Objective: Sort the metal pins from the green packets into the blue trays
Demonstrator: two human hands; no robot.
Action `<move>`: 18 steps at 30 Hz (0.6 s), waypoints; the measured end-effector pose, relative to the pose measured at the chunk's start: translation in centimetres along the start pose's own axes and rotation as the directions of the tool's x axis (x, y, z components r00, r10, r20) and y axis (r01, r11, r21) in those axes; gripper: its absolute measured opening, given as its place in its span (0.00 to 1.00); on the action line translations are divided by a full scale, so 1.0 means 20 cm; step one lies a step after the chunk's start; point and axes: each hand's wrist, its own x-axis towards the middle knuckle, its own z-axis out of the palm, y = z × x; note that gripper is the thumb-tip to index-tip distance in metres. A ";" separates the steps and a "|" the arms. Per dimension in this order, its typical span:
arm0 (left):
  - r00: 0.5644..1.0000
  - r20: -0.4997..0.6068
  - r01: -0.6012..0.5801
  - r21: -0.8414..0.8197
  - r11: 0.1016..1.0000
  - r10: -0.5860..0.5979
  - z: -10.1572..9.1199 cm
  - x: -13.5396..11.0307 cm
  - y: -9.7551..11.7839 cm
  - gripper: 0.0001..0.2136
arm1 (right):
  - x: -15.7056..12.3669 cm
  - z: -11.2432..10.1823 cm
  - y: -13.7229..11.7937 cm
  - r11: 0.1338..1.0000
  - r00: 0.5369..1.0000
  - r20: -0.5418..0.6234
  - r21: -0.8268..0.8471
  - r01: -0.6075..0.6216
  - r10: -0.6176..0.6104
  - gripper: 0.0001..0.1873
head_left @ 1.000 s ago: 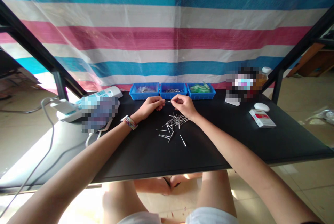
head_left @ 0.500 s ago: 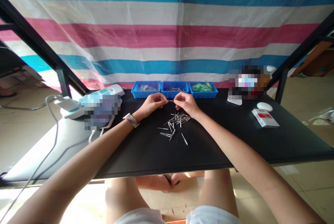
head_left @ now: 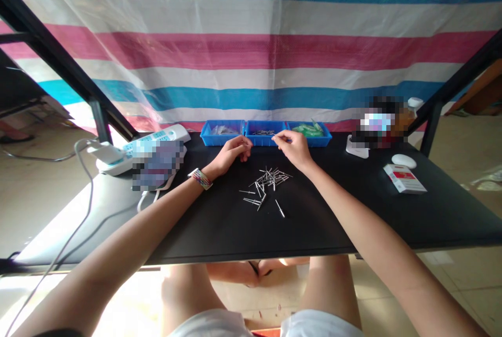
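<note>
A loose pile of silver pop rivets [head_left: 270, 177] lies on the black table in front of me, with a few strays nearer the front edge. My left hand [head_left: 233, 153] is closed beyond the pile to the left, fingers curled and thumb against them; its contents are hidden. My right hand [head_left: 295, 148] is pinched at the front of the blue bins, and anything between its fingertips is too small to make out. Thin metal pieces lie in the middle blue bin [head_left: 265, 139]. The left blue bin [head_left: 222, 141] holds clear plastic bags, the right blue bin [head_left: 325, 139] green packets.
On the left stand a white power strip [head_left: 172, 135] with a trailing cable [head_left: 91, 190] and a blurred-out device. At the right lie a red-and-white box [head_left: 404, 180] and a white rounded case [head_left: 403, 161]. A striped tarp [head_left: 235, 52] hangs behind the table [head_left: 219, 227].
My hands have moved apart: earlier a rivet spanned both fingertips, and now no rivet shows between them. The right hand has shifted right and up toward the bins. The view has shifted slightly.
</note>
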 end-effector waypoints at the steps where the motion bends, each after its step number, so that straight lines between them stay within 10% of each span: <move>1: 1.000 0.001 0.001 0.002 1.000 -0.001 0.00 0.00 0.00 0.12 | -0.01 -0.01 0.00 0.999 0.995 0.100 -0.032 0.013 -0.009 0.14; 5: 1.000 0.000 0.003 0.016 1.000 -0.003 0.00 0.00 0.00 0.12 | -0.08 0.00 -0.04 0.976 0.907 0.414 -0.215 0.021 0.071 0.11; 18: 1.000 -0.003 0.003 0.051 0.999 -0.003 0.01 0.00 0.03 0.12 | -0.13 0.10 -0.07 0.925 0.932 0.297 -0.370 -0.088 0.208 0.07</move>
